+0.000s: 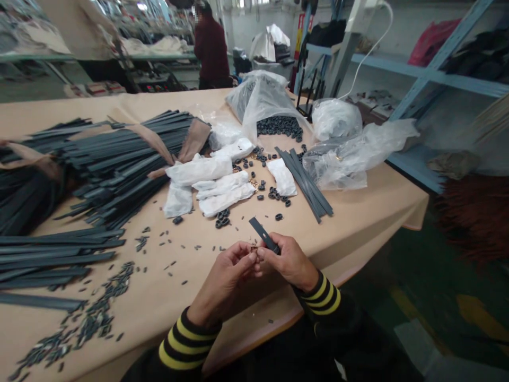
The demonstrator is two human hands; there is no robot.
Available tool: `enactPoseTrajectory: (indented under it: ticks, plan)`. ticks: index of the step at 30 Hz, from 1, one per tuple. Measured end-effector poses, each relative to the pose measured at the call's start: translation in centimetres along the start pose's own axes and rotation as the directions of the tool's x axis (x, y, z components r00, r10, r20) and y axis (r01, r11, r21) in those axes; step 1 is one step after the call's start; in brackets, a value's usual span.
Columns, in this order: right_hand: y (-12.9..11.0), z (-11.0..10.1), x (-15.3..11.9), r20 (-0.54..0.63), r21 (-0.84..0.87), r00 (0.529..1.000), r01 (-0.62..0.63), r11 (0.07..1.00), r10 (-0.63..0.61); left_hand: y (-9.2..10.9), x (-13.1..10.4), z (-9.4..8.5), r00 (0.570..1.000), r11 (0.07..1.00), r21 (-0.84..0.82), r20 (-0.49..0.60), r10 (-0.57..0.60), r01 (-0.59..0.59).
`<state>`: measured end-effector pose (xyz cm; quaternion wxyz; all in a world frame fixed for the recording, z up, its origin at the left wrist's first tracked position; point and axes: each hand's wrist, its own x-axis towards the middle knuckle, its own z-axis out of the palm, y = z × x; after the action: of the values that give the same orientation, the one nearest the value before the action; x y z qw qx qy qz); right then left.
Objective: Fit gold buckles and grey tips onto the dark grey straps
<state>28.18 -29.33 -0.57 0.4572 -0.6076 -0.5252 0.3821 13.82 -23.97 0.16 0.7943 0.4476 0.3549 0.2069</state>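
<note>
Near the table's front edge, my right hand (292,261) is closed around a dark strap (260,231), whose flat end with a small slot points up and left. Fingertips of both hands meet at a small gold-coloured metal piece (254,249). My left hand (228,276) pinches that piece from the left, its fingers curled. The exact shape of the metal piece is too small to tell. Just beyond the hands lie small dark loops (222,218) and white wrapped packets (226,199).
Bundles of dark straps (119,154) cover the table's left side, with many small pieces (95,318) in front. Loose straps (304,183) lie at right beside clear plastic bags (350,159). A large bag (258,98) spills dark loops. Two people stand beyond the brown-covered table (159,302).
</note>
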Motion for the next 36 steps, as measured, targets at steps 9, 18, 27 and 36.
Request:
enactPoseTrajectory:
  ticks: [9, 18, 27, 36]
  plan:
    - [-1.2, 0.1, 0.1, 0.234, -0.334, 0.960, 0.226, 0.915, -0.152, 0.8, -0.8, -2.4, 0.994, 0.816, 0.568, 0.059, 0.096, -0.113]
    - [0.0, 0.9, 0.0, 0.123, -0.033, 0.992, 0.006, 0.999, -0.001, -0.1, -1.3, -3.2, 0.909, 0.625, 0.722, 0.015, 0.417, -0.298]
    - [0.7, 1.6, -1.0, 0.313, 0.274, 0.947, -0.157, 0.949, 0.067, 1.2, -2.4, -2.0, 0.942, 0.788, 0.591, -0.138, 0.307, -0.170]
    - [0.8, 0.3, -1.4, 0.481, 0.435, 0.876, -0.286, 0.854, 0.048, 1.7, -2.8, -2.5, 0.983, 0.973, 0.225, -0.163, 0.081, -0.043]
